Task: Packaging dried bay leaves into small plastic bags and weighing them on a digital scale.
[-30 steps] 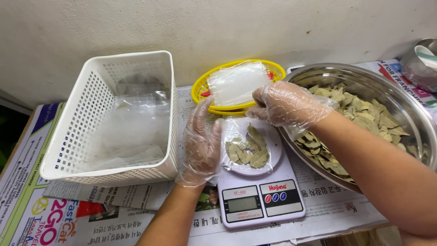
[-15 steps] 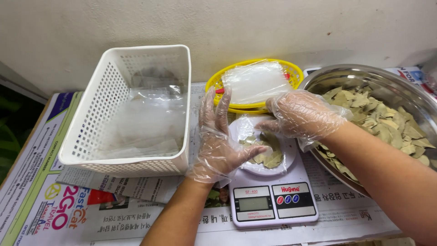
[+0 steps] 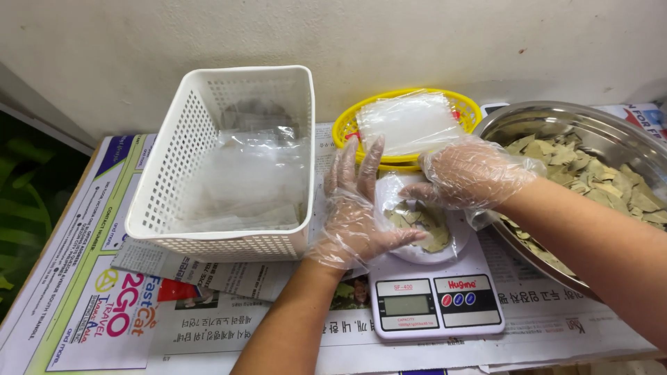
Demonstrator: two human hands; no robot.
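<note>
Both my hands wear thin clear plastic gloves. A small white dish of dried green leaves sits on a white digital kitchen scale. My left hand rests against the dish's left side with its fingers spread upward and its thumb lying across the near rim. Reaching in from the right, my right hand has curled fingers pinching the dish's far rim.
A large metal bowl of dried leaves stands at the right. Behind the scale a yellow basket holds clear plastic bags. A white perforated basket at the left holds filled clear bags. Newspapers cover the table.
My left hand has moved from beside the dish to against it, thumb across the rim. My right hand has come down onto the far rim. The view has shifted left.
</note>
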